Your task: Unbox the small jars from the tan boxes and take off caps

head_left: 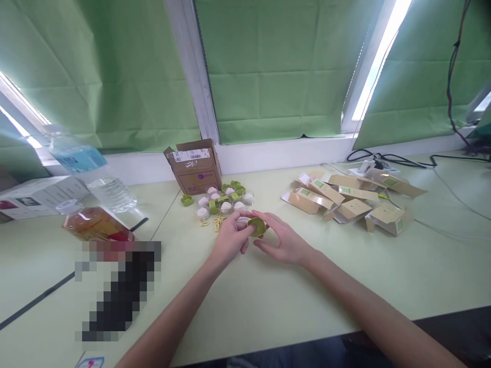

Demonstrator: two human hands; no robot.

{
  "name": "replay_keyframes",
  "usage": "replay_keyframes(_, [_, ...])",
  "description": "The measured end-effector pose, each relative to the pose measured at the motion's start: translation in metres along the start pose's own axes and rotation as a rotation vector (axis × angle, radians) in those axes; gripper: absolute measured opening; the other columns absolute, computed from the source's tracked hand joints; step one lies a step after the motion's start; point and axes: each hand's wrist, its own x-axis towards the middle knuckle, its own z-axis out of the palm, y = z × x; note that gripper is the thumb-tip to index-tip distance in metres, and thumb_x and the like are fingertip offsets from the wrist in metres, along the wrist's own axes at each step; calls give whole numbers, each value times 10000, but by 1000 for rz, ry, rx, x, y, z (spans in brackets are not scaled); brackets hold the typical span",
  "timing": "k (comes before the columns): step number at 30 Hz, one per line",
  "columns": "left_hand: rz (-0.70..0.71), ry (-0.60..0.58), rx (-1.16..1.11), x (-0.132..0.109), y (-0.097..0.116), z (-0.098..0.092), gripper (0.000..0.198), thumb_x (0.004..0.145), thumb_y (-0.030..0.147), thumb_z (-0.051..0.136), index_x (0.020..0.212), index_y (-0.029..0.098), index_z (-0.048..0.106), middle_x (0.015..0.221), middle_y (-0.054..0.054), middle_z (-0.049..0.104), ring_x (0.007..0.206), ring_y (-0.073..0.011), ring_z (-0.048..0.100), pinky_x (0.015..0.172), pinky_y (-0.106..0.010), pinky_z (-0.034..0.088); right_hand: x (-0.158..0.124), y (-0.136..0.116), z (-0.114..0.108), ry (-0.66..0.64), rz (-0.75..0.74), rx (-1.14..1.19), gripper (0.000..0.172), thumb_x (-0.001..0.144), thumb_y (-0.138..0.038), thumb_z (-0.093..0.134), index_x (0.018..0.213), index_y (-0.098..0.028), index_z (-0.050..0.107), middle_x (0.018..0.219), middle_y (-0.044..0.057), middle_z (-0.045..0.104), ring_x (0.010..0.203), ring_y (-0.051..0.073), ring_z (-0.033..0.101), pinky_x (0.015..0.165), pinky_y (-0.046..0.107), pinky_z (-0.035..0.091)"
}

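Observation:
Both my hands are together over the middle of the table, around a small green cup-shaped piece (257,227). My left hand (232,232) grips it, with the thumb pressed on its face. The thumb and forefinger of my right hand (287,239) curve around its right side. Part of a pale thing shows behind the left fingers; its kind is hidden. Just beyond my hands is a cluster of clear cases with pale pink, rounded pieces (226,207) in them. Green flower-shaped pieces (187,200) lie around these. Small yellow loops (218,223) are near my left hand.
An open cardboard box (197,176) stands behind the cluster. Several flattened tan cartons (353,208) are piled at right, near black cables (406,161). At left are a water bottle (111,191), a bottle of amber drink (95,225), a white box (42,197) and a pixelated dark object (123,296).

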Motion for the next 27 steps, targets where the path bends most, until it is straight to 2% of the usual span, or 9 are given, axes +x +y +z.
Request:
replay_keyframes(3, [-15, -29, 76, 1, 4, -6, 397, 863, 502, 684, 1088, 191, 580, 498, 63, 590, 312, -85, 427, 379, -197, 294, 0, 9, 3, 64, 5, -65, 522, 971, -285, 613, 1471, -311, 464, 1258, 80, 670, 1159, 256, 628, 992, 450, 543])
replay_keyframes(5, [54, 91, 117, 2, 7, -15, 431, 883, 567, 636, 1093, 192, 595, 602, 14, 673, 344, -92, 456, 392, -214, 317, 0, 18, 2, 155, 68, -126, 459, 969, -309, 621, 1415, -301, 513, 1238, 80, 678, 1141, 262, 633, 978, 449, 542])
replay_keyframes(8, [262, 359, 252, 6, 7, -34, 357, 901, 541, 622, 988, 195, 633, 731, -36, 725, 510, -136, 589, 485, -235, 393, -1, 31, -1, 271, 237, -208, 430, 943, -320, 642, 1363, -296, 551, 1229, 82, 673, 1103, 276, 632, 940, 459, 545])
replay_keyframes(10, [352, 412, 402, 10, 4, -46, 285, 919, 481, 607, 942, 200, 648, 725, -34, 708, 584, -159, 615, 550, -256, 413, -2, 38, -1, 281, 317, -235, 425, 925, -299, 646, 1343, -292, 571, 1226, 88, 661, 1091, 284, 623, 926, 463, 542])
replay_keyframes(13, [395, 254, 679, 13, -4, -55, 201, 917, 399, 603, 938, 213, 676, 817, -34, 719, 597, -156, 563, 586, -286, 398, -2, 43, 1, 232, 354, -214, 446, 900, -227, 633, 1340, -279, 582, 1223, 94, 637, 1113, 287, 599, 943, 463, 528])
replay_keyframes(16, [452, 7, 817, 14, -9, -54, 174, 927, 339, 577, 923, 215, 699, 941, -60, 711, 826, -208, 612, 715, -313, 442, -1, 45, 5, 205, 367, -177, 474, 876, -184, 631, 1340, -267, 587, 1203, 96, 625, 1123, 286, 580, 941, 458, 524])
replay_keyframes(18, [458, -70, 828, 14, -11, -53, 190, 944, 330, 555, 928, 215, 705, 974, -69, 691, 931, -228, 610, 777, -324, 449, -1, 45, 6, 196, 381, -161, 485, 863, -175, 640, 1338, -261, 589, 1197, 95, 623, 1116, 282, 580, 938, 451, 523])
replay_keyframes(24, [311, -29, 835, 15, -11, -53, 231, 933, 397, 577, 992, 209, 696, 895, -50, 629, 805, -214, 577, 737, -332, 434, 0, 44, 8, 160, 421, -122, 464, 860, -191, 655, 1317, -243, 596, 1216, 93, 619, 1069, 259, 604, 933, 430, 523])
replay_keyframes(27, [268, -16, 866, 14, -9, -50, 227, 906, 404, 599, 941, 210, 712, 854, -45, 613, 784, -218, 570, 718, -334, 421, 0, 44, 11, 147, 402, -116, 460, 859, -179, 655, 1311, -237, 595, 1216, 92, 619, 1060, 253, 606, 941, 430, 521])
